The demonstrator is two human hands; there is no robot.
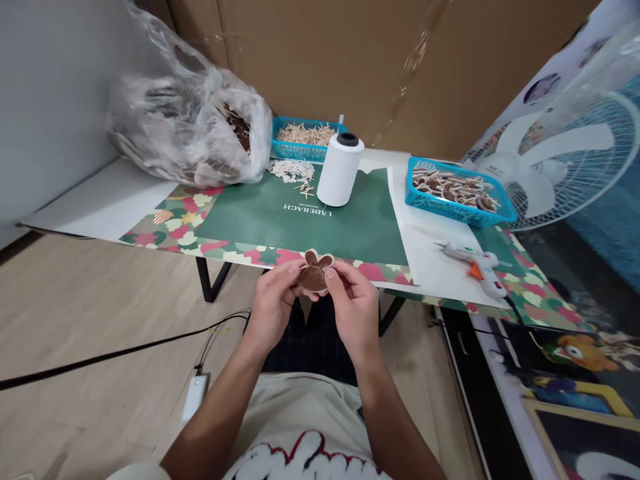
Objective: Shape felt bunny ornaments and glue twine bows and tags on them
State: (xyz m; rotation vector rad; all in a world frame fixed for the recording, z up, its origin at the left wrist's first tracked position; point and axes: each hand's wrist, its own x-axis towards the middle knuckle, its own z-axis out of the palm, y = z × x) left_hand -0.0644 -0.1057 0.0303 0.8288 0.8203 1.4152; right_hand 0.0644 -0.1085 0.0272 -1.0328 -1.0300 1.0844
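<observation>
A small brown bunny-shaped piece [315,272] with two ears and a pale edge is held up in front of me, just below the near edge of a low table [100,207]. My left hand [274,300] pinches its left side and my right hand [353,303] pinches its right side. Fingers of both hands are closed on it. Behind it, on a green mat [300,220], stands a white spool of thread [340,168].
A clear plastic bag [185,133] of brown pieces lies at the back left. A blue basket [305,138] holds pale sticks; another blue basket [457,190] at the right holds brown pieces. A white glue gun [475,265] lies near the right edge. A fan [570,160] stands at the right. Cables [115,353] cross the floor.
</observation>
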